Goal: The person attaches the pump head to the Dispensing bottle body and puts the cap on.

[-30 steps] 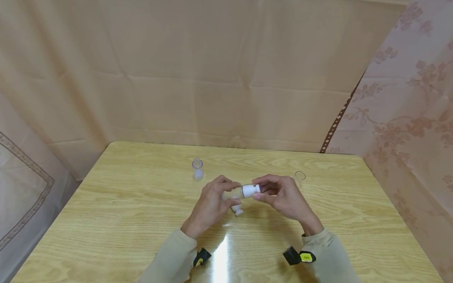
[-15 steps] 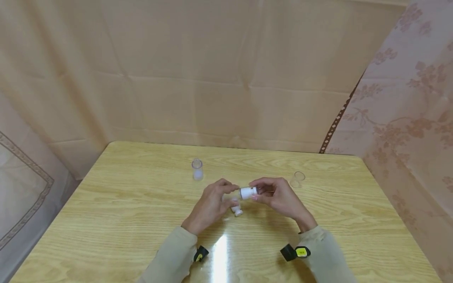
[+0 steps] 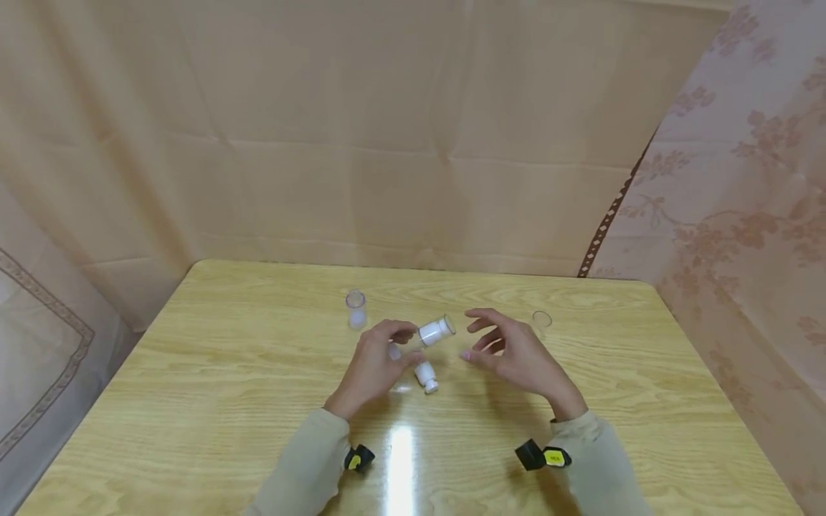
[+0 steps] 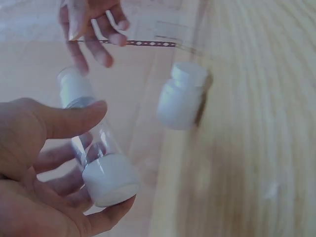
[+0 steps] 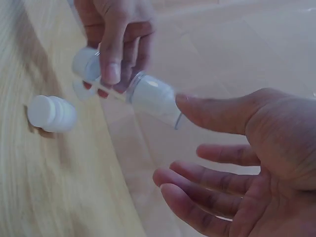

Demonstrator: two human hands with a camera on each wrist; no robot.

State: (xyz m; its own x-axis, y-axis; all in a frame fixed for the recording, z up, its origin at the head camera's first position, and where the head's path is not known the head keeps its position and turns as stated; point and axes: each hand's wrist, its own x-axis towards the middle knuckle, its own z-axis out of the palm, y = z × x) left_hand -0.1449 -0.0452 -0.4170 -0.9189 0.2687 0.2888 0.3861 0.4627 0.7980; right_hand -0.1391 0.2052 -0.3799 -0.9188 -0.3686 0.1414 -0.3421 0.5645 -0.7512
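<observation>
Clear vial [image 3: 434, 332] sat pinched in your left grip [image 3: 374, 362]; your right grip [image 3: 510, 351] hung wide. Only wrist views showed the blurred white bottle's [image 4: 181, 102] ribbed cap.

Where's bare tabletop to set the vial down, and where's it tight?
Free: the near table strip left of the left hand, and the right side beyond the clear cap. Crowded: mid-table, where the small white bottle lies under the vial, between left hand and right hand.

No readable txt anywhere. Yellow tag on black wrist device [image 3: 544, 456], near bench [image 3: 193, 401] front edge, has dark marks, too small to read.
</observation>
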